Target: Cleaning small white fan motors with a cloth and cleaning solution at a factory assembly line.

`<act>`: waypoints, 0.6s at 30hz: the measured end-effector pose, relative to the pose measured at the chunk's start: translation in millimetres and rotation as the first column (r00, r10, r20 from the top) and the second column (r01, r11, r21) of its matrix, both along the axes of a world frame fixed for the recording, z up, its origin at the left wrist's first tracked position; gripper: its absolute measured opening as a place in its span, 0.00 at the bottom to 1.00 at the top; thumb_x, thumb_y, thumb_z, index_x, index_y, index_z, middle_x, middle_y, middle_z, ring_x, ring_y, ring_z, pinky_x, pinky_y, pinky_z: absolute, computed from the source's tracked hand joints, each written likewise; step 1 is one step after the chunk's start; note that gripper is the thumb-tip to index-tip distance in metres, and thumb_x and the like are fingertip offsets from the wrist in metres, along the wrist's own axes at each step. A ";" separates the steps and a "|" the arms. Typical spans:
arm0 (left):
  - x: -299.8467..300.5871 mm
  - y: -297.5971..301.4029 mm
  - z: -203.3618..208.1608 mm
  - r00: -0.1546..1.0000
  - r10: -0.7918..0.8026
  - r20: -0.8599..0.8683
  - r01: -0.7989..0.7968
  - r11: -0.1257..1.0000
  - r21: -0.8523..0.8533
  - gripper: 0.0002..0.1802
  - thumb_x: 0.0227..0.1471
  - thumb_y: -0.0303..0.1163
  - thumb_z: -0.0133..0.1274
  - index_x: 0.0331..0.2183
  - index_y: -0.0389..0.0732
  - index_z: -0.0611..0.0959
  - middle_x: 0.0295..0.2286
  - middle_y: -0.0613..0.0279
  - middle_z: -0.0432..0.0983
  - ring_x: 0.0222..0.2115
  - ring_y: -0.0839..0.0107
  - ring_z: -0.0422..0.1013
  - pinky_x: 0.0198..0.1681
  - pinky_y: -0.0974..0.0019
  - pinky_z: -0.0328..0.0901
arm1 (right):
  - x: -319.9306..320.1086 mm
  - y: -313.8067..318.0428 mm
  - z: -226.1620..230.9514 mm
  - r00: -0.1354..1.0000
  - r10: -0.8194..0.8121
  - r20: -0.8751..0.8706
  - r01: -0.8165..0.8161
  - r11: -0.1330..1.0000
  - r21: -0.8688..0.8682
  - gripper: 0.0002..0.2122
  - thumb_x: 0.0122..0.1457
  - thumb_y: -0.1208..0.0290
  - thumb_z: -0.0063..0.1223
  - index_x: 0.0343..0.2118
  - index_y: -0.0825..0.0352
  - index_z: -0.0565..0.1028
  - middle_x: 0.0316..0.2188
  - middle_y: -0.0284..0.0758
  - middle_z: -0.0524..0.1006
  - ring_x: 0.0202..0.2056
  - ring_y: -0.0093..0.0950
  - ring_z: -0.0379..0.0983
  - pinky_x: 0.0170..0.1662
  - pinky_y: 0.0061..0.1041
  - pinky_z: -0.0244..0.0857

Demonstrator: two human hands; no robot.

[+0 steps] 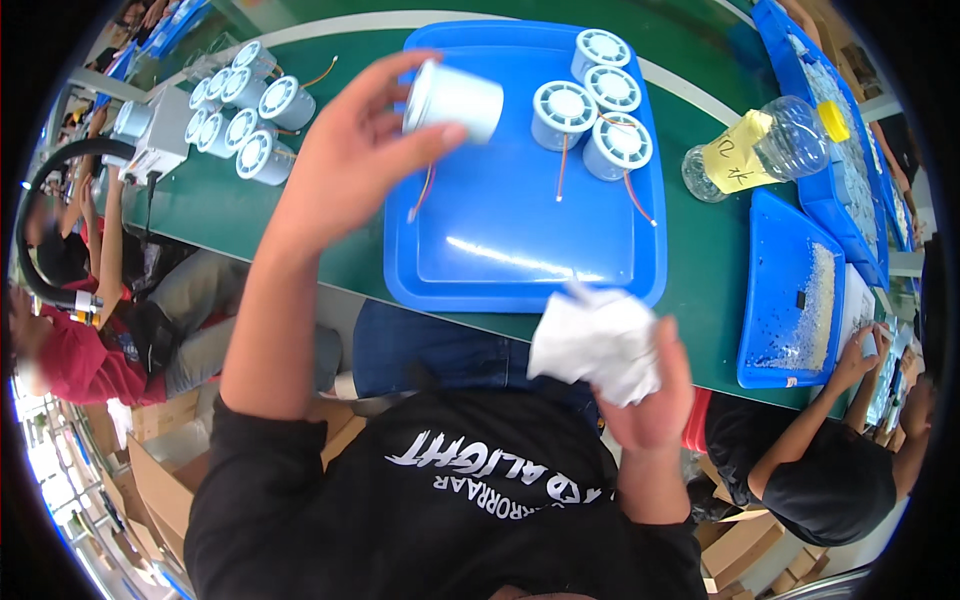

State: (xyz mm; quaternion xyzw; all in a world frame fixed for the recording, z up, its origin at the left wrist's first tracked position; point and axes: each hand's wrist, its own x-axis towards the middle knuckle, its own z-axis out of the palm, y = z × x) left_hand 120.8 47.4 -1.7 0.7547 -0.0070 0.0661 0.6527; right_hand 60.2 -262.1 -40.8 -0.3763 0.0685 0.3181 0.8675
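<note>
Over blue tray [510,215], white cylinder [465,105], in left hand [352,150]

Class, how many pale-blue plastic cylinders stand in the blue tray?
4, right of centre: farthest pale-blue cylinder, second-farthest cylinder, leftmost cylinder, nearest cylinder. The left hand may hide more.

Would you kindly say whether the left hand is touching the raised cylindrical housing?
Touching: the head view shows the left hand gripping the raised cylindrical housing, thumb against its side.

The tray [480,225] is free centrally; pale cylinders [617,148] block its far right.
</note>
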 end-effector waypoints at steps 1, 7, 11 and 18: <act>-20.9 -5.0 0.5 0.999 0.005 -0.043 -0.009 0.995 -0.094 0.38 0.50 0.27 0.66 0.60 0.34 0.68 0.48 0.59 0.75 0.47 0.72 0.72 0.51 0.70 0.68 | 7.5 2.8 4.7 0.997 -0.073 0.021 0.074 0.997 -0.028 0.31 0.71 0.49 0.25 0.62 0.75 0.62 0.62 0.51 0.66 0.61 0.44 0.66 0.61 0.43 0.62; -106.2 -20.1 -16.2 0.992 -0.028 -0.122 -0.023 0.915 -0.403 0.40 0.48 0.12 0.62 0.61 0.35 0.66 0.52 0.57 0.70 0.45 0.74 0.74 0.38 0.75 0.74 | 63.5 21.5 4.4 0.957 -0.028 0.288 -0.053 0.962 0.269 0.26 0.73 0.56 0.30 0.62 0.74 0.62 0.59 0.44 0.69 0.60 0.38 0.68 0.62 0.41 0.60; -125.4 -17.8 -16.6 0.992 -0.073 -0.100 0.022 0.897 -0.441 0.45 0.44 0.14 0.63 0.63 0.34 0.63 0.54 0.51 0.70 0.55 0.66 0.68 0.56 0.65 0.65 | 69.0 49.4 16.1 0.964 -0.074 0.257 0.003 0.964 0.266 0.25 0.73 0.58 0.32 0.62 0.74 0.62 0.60 0.43 0.68 0.61 0.37 0.66 0.63 0.41 0.58; -137.2 -20.1 -26.5 0.984 -0.146 -0.100 0.093 0.906 -0.412 0.41 0.45 0.11 0.59 0.61 0.34 0.65 0.53 0.52 0.71 0.54 0.68 0.69 0.56 0.65 0.66 | 48.8 70.2 15.9 0.971 -0.133 0.198 0.122 0.990 0.067 0.25 0.73 0.58 0.33 0.62 0.75 0.62 0.60 0.44 0.69 0.61 0.38 0.66 0.64 0.39 0.57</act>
